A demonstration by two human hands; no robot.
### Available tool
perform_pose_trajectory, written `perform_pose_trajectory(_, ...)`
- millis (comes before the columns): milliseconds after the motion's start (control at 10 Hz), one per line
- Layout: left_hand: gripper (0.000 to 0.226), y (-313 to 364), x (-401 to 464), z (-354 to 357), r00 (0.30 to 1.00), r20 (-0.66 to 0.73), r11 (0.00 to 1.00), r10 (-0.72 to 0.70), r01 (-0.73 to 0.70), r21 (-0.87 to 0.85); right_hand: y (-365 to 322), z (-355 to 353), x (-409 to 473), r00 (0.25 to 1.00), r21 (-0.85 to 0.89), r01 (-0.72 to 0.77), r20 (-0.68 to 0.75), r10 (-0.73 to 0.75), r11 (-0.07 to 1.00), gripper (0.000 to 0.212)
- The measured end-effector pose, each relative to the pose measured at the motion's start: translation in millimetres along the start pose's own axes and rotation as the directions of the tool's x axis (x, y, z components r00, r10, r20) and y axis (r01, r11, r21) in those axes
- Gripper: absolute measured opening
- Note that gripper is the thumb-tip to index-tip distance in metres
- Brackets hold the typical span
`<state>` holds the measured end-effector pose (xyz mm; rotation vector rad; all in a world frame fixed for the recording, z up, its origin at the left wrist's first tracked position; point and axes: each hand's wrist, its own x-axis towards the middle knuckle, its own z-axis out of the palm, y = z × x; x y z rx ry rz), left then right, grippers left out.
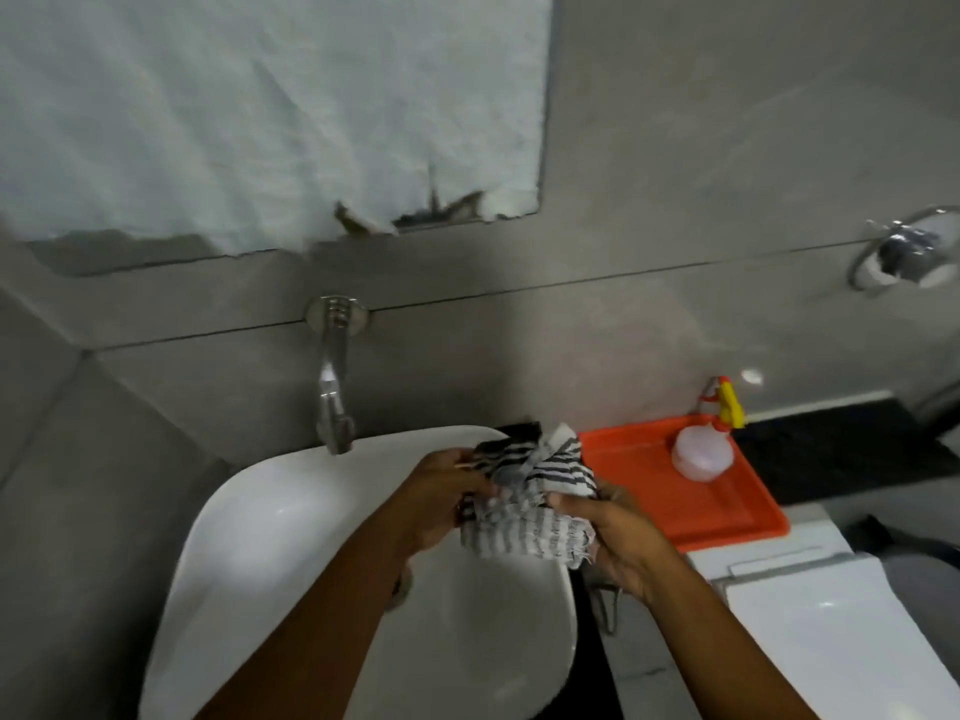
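Both forearms are reaching in from the near edge and meeting above the far right part of the white basin [218, 517]. The left hand [447, 504] is curling its fingers round the left end of the striped cloth [530, 517] and gripping it. The right hand [618, 543] is clutching the right end from the side, with its thumb pressing on top. The cloth, grey-and-white and bunched with a frayed lower edge, is hanging between the two hands over the basin's far right rim. Whether it is touching the bowl cannot be told.

A chrome tap [332, 397] is jutting from the wall over the basin's far edge, just left of the left hand. An orange tray [727, 511] is lying on the dark table just beyond the right hand, carrying a spray bottle [701, 454] near its far edge. A mirror [260, 122] is hanging on the wall above.
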<state>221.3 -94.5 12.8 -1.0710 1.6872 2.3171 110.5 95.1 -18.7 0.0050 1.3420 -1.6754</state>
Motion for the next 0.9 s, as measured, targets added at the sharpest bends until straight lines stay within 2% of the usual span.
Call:
perform_pose_trajectory(100,0.028,17.6,49.6,55.8,0.991,0.017,0.924,0.136,-0.133,0.358,-1.1,-49.6,-5.6,0.99,0.138,-0.028,-0.134,0.046,0.99,0.039)
perform_pose_trajectory(200,0.013,15.0,113.6,110.9,0.961,0.159,0.656,0.228,-0.272,0.704,0.5,-93.4,8.8,0.94,0.195,-0.097,-0.303,0.154,0.976,0.031)
perform_pose_trajectory(300,0.04,1.2,180.2,152.1,0.954,0.223,0.432,0.198,-0.289,0.854,3.5,-129.4,38.4,0.888,0.244,-0.132,-0.401,0.223,0.961,0.025)
perform_pose_trajectory(400,0.051,-14.7,233.8,178.5,0.949,0.273,0.304,0.16,-0.311,0.901,8.6,-152.9,75.0,0.827,0.284,-0.153,-0.488,0.28,0.947,0.02)
perform_pose_trajectory(500,0.048,-33.9,270.7,190.4,0.941,0.314,0.185,0.126,-0.333,0.925,14.7,-164.9,105.8,0.81,0.168,-0.197,-0.527,0.257,0.966,0.032)
perform_pose_trajectory(600,0.051,-58.3,282.1,191.8,0.953,0.304,0.044,-0.004,-0.303,0.952,20.7,-173.1,126.6,0.824,-0.037,-0.294,-0.516,0.233,0.955,0.04)
perform_pose_trajectory(700,0.056,-81.1,271.4,190.4,0.953,0.289,0.128,-0.089,-0.277,0.952,22.0,-170.5,125.3,0.816,-0.204,-0.39,-0.528,0.234,0.898,0.009)
perform_pose_trajectory(800,0.06,-86.7,253.1,180.2,0.948,0.317,0.067,0.014,-0.317,0.946,21.3,-167.1,119.0,0.848,-0.483,-0.26,-0.528,-0.041,0.836,0.034)
perform_pose_trajectory(900,0.058,-68.0,232.8,167.0,0.933,0.346,0.042,0.099,-0.351,0.935,4.0,-154.4,109.7,0.853,-0.763,-0.198,-0.444,-0.276,0.616,0.052)
